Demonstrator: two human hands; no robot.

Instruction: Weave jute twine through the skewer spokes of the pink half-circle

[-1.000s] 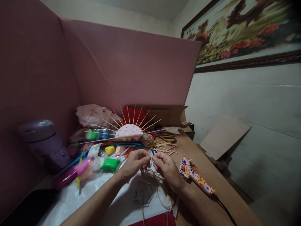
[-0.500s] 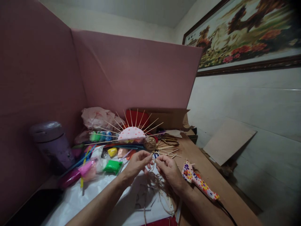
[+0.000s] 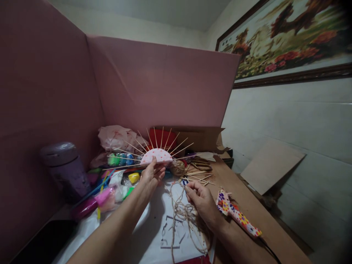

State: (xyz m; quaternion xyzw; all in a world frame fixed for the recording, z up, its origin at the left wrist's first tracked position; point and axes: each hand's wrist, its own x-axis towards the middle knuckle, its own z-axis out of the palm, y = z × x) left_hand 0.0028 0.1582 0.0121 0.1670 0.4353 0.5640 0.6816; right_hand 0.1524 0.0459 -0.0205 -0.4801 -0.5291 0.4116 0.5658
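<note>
In the head view, the left hand (image 3: 152, 173) has its thumb over the lower front of a dotted half-disc (image 3: 161, 154), its other fingers curled beneath; whether they press together on it I cannot tell. The half-disc stands toward the back of the desk (image 3: 229, 176), thin sticks (image 3: 162, 137) fanning from its curved edge. The right hand (image 3: 200, 198) pinches a strand of twine (image 3: 186, 212) between thumb and finger; the rest lies loosely looped over a white sheet (image 3: 148, 234). A flowered glue gun (image 3: 239, 215) lies just right of that hand.
</note>
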